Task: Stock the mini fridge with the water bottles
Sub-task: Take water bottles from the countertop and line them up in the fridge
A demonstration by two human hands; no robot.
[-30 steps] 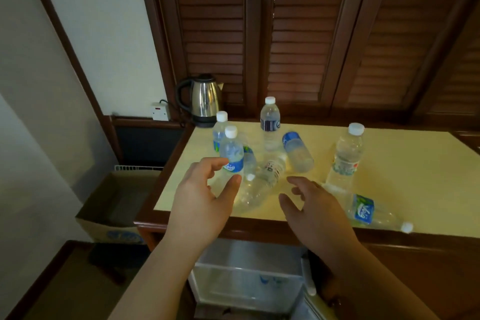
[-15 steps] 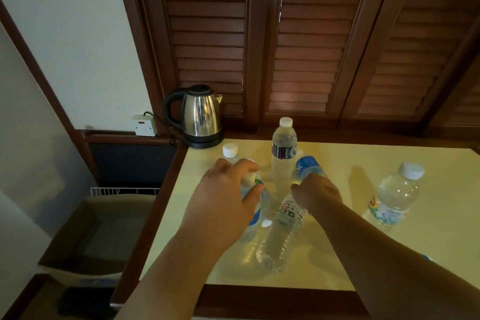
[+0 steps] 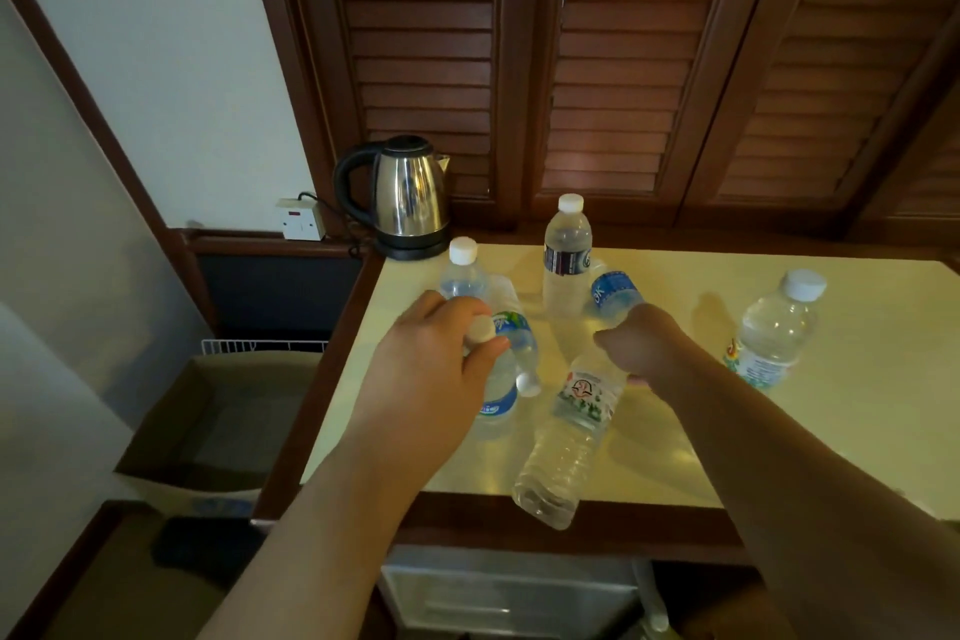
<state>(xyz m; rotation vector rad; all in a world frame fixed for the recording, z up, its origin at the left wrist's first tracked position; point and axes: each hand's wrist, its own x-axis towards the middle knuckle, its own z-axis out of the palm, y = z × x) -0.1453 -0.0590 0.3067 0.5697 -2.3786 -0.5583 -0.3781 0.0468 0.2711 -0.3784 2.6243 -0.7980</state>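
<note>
Clear plastic blue-label bottle (image 3: pixel 497 392) stands on the yellow tabletop (image 3: pixel 857 431), neck pinched by left hand (image 3: pixel 431 379). Right hand (image 3: pixel 641 343) closed around top of lying bottle (image 3: pixel 569 437). Beyond the left hand: steel kettle (image 3: pixel 410 198).

Two bare forearms, left hand (image 3: pixel 426 379), right hand (image 3: pixel 644 343), no sleeves, no jewellery visible
</note>
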